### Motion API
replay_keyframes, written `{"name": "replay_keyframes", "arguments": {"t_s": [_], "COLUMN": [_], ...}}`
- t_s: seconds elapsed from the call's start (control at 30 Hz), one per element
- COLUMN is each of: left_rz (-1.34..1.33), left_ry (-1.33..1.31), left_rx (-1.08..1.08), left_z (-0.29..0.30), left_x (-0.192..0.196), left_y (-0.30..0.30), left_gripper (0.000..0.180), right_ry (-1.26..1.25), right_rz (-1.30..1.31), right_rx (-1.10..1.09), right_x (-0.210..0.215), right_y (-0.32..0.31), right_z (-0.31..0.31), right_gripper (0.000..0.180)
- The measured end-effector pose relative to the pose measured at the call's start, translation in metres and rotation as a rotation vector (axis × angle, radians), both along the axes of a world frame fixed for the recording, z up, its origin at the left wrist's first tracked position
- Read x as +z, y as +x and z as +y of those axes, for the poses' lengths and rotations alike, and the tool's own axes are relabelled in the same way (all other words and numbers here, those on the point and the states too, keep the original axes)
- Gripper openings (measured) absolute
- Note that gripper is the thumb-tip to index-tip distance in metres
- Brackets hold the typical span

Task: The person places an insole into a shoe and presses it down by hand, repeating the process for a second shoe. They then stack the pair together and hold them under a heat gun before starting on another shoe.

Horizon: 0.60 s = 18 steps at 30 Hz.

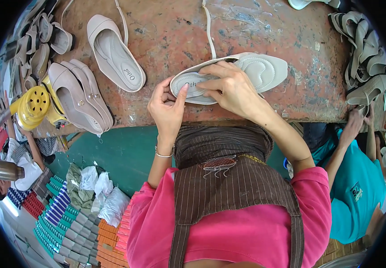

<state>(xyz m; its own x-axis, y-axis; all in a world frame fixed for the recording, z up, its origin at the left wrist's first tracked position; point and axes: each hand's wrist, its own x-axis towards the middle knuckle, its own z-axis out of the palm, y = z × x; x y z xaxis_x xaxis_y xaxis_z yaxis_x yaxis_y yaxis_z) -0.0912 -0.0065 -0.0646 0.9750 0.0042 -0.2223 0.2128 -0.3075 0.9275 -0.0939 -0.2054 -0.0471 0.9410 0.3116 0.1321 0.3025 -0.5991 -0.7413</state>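
Head view shows, past our striped apron (242,192), our left hand (168,105) gripping the heel of the beige shoe (193,70) near the table (161,40) edge, thumb inside; our right hand (234,89) is half curled, fingers pressing the pale insole (263,72), its forefoot uncovered. We seem to be seating that insole; next, we judge, calls for even pressure along it. Farther off lies a second shoe (116,56).

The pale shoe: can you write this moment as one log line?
left hand: at shoe heel, thumb inside | right hand: fingers inside | insole: stitched front showing
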Motion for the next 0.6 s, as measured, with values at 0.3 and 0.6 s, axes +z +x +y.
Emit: {"name": "replay_keyframes", "arguments": {"t_s": [0.3, 0.6], "left_rz": [-0.002, -0.082], "left_ry": [0.131, 0.159], "left_rx": [0.046, 0.014], "left_z": [-0.002, 0.0], "left_x": [-0.011, -0.011], "left_y": [0.008, 0.014], "left_gripper": [0.009, 0.006], "right_ry": [-0.103, -0.448], "right_rz": [-0.081, -0.126], "right_rx": [0.184, 0.07], "right_x": [-0.008, 0.007], "right_y": [-0.007, -0.035], "right_z": [0.002, 0.003], "right_gripper": [0.034, 0.037]}}
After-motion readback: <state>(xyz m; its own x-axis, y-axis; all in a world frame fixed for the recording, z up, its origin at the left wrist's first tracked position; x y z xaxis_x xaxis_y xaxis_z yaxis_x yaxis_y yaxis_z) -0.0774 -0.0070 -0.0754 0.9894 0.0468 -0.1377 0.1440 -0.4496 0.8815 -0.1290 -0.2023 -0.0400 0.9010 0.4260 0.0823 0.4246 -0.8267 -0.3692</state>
